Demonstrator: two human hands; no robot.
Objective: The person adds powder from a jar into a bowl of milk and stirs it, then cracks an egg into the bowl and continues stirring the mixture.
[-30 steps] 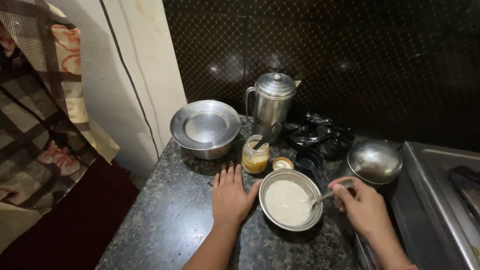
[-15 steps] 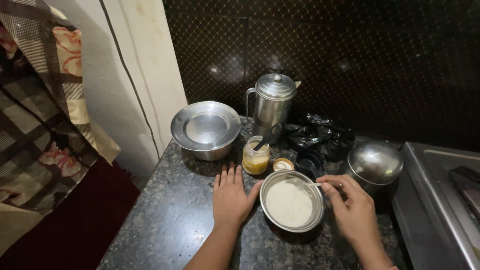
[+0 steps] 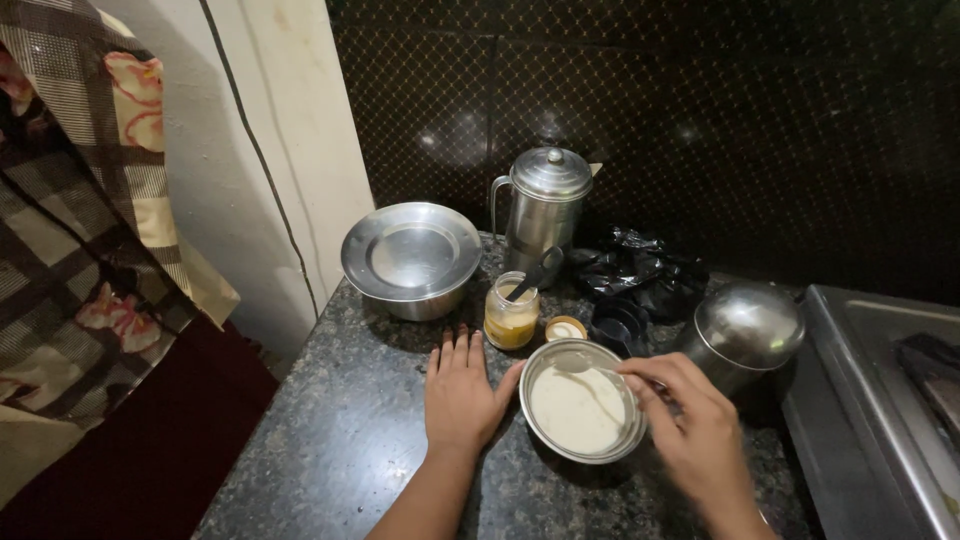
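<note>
Here, right hand [image 3: 695, 430] pinching a spoon [image 3: 590, 365] handle between fingertips, bowl end pointing left, long axis lying across the steel bowl [image 3: 535, 385] of white batter. Left hand [image 3: 462, 392] flat on counter [image 3: 330, 440], fingers spread narrow, thumb touching the bowl's rim.

A lidded steel jug [image 3: 545, 205] stands behind a glass jar [image 3: 511, 316] beside a covered pot [image 3: 411, 258].

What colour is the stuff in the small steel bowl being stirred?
The batter in the steel bowl is creamy off-white, seen in the head view.
</note>
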